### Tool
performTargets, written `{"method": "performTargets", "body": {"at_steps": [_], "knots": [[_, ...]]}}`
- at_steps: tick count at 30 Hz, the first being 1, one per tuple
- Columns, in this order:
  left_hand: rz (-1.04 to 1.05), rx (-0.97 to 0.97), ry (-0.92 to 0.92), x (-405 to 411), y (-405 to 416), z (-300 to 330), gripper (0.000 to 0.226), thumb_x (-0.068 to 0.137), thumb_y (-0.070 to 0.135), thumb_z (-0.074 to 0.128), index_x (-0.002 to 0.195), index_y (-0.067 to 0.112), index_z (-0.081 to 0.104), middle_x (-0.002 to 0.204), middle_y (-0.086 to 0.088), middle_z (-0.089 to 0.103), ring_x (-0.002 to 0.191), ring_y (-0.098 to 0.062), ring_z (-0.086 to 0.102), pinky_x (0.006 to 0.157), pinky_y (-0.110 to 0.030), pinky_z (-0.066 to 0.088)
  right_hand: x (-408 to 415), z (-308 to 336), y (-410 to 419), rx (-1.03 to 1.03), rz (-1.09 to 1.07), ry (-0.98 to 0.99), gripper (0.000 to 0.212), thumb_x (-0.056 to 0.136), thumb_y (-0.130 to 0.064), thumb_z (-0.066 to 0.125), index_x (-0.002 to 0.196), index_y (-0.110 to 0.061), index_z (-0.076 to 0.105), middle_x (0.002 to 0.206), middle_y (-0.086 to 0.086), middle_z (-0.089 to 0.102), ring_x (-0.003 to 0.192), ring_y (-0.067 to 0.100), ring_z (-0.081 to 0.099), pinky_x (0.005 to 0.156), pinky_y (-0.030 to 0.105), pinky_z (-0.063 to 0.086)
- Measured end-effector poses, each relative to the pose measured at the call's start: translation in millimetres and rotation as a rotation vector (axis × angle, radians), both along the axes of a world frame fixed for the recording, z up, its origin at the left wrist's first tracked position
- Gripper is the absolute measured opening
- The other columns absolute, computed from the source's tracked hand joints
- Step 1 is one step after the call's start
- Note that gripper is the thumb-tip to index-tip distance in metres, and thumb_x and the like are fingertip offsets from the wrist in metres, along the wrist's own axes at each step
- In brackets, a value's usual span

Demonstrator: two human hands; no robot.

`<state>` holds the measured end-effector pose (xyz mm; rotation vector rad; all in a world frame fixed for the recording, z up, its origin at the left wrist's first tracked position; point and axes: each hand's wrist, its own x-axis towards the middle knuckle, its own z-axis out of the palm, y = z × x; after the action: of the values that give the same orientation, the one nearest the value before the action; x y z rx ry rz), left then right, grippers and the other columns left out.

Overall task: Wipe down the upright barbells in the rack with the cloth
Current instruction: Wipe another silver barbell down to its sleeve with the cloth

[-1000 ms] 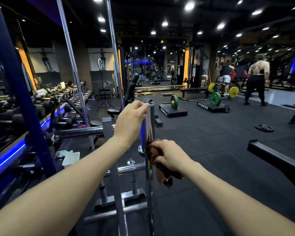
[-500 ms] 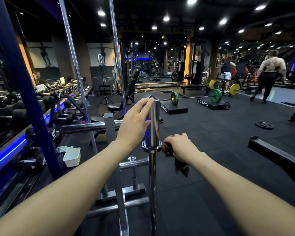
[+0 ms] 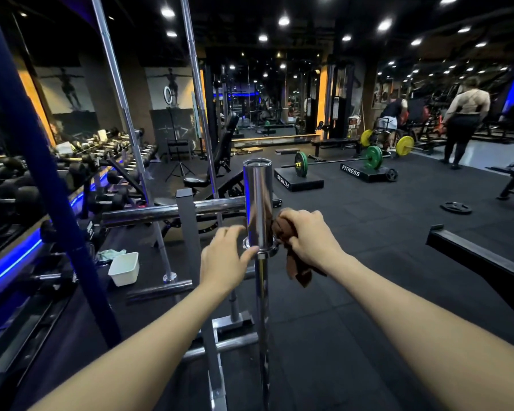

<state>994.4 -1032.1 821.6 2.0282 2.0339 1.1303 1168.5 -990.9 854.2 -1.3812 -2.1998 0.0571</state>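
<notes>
Here, barbell (image 3: 257,200): upright chrome sleeve, centre.
Right hand (image 3: 310,240): fingers curled, pressing brown cloth (image 3: 294,262) against sleeve.
Left hand (image 3: 221,259): fingers relaxed, thumb touching collar.

Barbell sleeve (image 3: 258,200) mirror-polished chrome metal, cloth (image 3: 291,253) brown soft fabric, rack rail (image 3: 161,213) glossy steel, tub (image 3: 124,269) white matt plastic, floor (image 3: 353,262) black textured rubber.

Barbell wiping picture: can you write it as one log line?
step: wiping sleeve | shiny upright steel barbell | brown cloth: bunched in right hand, against sleeve | left hand: at collar
</notes>
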Motion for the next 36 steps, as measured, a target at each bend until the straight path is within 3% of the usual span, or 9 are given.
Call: {"method": "performTargets", "body": {"at_steps": [2, 5, 17, 24, 30, 36], "knots": [[0.032, -0.029, -0.077, 6, 3, -5, 0.047, 0.087, 0.042, 0.063, 0.127, 0.021, 0.05, 0.127, 0.001, 0.052, 0.12, -0.018, 0.05, 0.096, -0.035, 0.038, -2, -6, 4, 0.034, 0.075, -0.16, 0.048, 0.08, -0.003, 0.055, 0.126, -0.016, 0.052, 0.125, 0.008, 0.055, 0.107, 0.033, 0.043, 0.091, 0.034, 0.035], [0.075, -0.025, -0.157, 11, 10, -4, 0.05, 0.082, 0.043, 0.068, 0.125, 0.022, 0.051, 0.123, 0.003, 0.053, 0.117, -0.016, 0.051, 0.097, -0.036, 0.04, -3, -13, 9, 0.08, 0.131, -0.248, 0.049, 0.082, -0.003, 0.055, 0.13, -0.013, 0.048, 0.129, 0.008, 0.05, 0.107, 0.03, 0.039, 0.094, 0.034, 0.035], [0.096, 0.014, -0.333, 22, 21, -12, 0.05, 0.069, 0.025, 0.082, 0.112, 0.018, 0.057, 0.109, 0.005, 0.063, 0.101, -0.014, 0.058, 0.089, -0.033, 0.046, -5, -18, 60, 0.099, 0.198, -0.285, 0.052, 0.084, 0.002, 0.047, 0.133, -0.013, 0.047, 0.13, 0.007, 0.049, 0.107, 0.03, 0.037, 0.095, 0.035, 0.036], [0.059, -0.008, -0.348, 22, 15, -11, 0.052, 0.075, 0.023, 0.079, 0.121, 0.017, 0.056, 0.117, 0.009, 0.061, 0.109, -0.006, 0.055, 0.09, -0.017, 0.036, 5, -44, 69, -0.073, 0.253, -0.335, 0.051, 0.087, 0.003, 0.048, 0.133, -0.018, 0.047, 0.131, 0.005, 0.051, 0.106, 0.029, 0.037, 0.089, 0.033, 0.038], [0.081, -0.033, -0.421, 23, 9, -26, 0.06, 0.076, 0.033, 0.077, 0.128, 0.017, 0.051, 0.124, 0.007, 0.056, 0.115, -0.009, 0.052, 0.097, -0.023, 0.038, 20, -54, 56, -0.298, 0.136, 0.069, 0.047, 0.083, -0.01, 0.063, 0.127, -0.02, 0.052, 0.116, 0.011, 0.064, 0.115, 0.032, 0.051, 0.094, 0.038, 0.046], [0.046, -0.106, -0.461, 12, 3, -38, 0.04, 0.085, 0.034, 0.069, 0.119, 0.018, 0.055, 0.112, 0.005, 0.062, 0.106, -0.012, 0.057, 0.088, -0.024, 0.041, 26, -55, 20, -0.357, 0.085, 0.24, 0.041, 0.084, -0.016, 0.069, 0.121, -0.022, 0.052, 0.115, 0.01, 0.063, 0.106, 0.026, 0.058, 0.085, 0.029, 0.045]]}}
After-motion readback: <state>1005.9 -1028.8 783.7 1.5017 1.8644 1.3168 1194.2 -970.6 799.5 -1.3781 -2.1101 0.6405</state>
